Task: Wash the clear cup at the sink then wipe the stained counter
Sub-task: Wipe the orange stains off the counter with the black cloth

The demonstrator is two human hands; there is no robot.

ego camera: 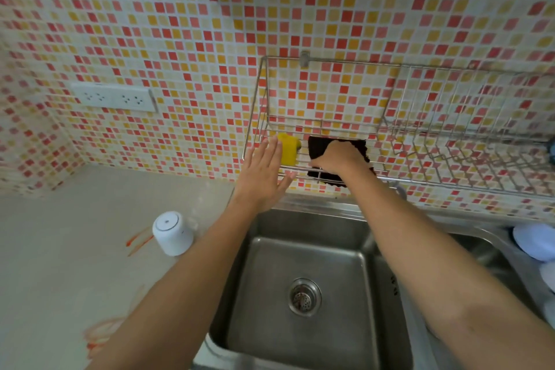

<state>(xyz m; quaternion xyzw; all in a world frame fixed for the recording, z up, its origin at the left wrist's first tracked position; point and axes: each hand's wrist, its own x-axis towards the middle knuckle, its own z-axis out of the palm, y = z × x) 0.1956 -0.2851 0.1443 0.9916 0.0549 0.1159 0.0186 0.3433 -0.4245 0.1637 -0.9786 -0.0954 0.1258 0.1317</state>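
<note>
Both hands at rack, cup well left.

- No text, label, brand or number can be read anywhere.
- Small dark marks on the right wall of the sink are too blurred to make out.
</note>
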